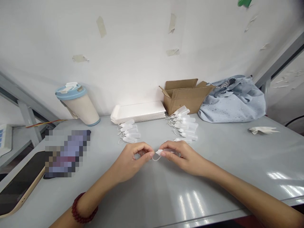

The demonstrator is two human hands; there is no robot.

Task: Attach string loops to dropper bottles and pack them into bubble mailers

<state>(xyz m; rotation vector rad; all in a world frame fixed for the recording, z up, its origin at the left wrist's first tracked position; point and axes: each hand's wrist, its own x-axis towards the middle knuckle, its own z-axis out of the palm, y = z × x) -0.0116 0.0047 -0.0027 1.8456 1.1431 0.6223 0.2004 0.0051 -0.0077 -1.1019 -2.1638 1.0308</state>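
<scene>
A small translucent dropper bottle [160, 152] lies sideways between my hands, its white conical tip pointing left. Closed around its body is my right hand [186, 157], thumb and fingers hiding most of it. My left hand [133, 161] pinches at the tip, where a thin white tether [156, 159] loops down from the bottle's neck to the fingertips. Whatever small cap sits in that pinch is covered by the fingers. Similar bottles with looped tethers lie beyond the hands, in a left group [129, 130] and a right group [186, 125].
A stack of white padded envelopes [140, 111] and an open cardboard box [187, 98] stand by the wall, with a blue cloth bag [234, 103] beside the box. Leftward are a tumbler [79, 104], a phone [22, 182] and a pixelated item [67, 155]. Crumpled tissue [263, 130] lies right.
</scene>
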